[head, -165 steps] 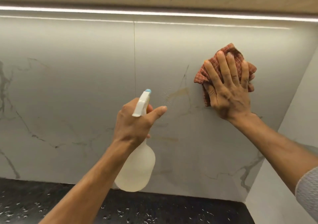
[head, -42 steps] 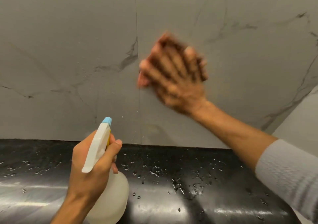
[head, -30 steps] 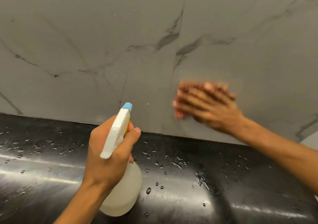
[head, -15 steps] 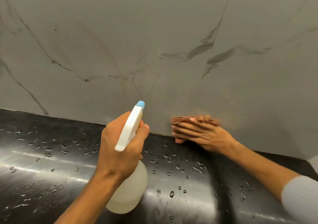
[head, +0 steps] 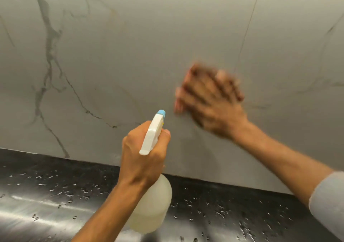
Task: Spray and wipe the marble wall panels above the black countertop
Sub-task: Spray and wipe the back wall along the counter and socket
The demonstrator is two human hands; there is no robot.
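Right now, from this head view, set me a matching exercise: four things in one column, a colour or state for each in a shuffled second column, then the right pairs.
Things
1. spray bottle
2. right hand
3. countertop
4. marble wall

States
A. black, dotted with water drops
B. grey with dark veins
C. held in the left hand, blue nozzle toward the wall
D. motion-blurred, flat against the wall

Pairs: 1-C, 2-D, 3-A, 4-B
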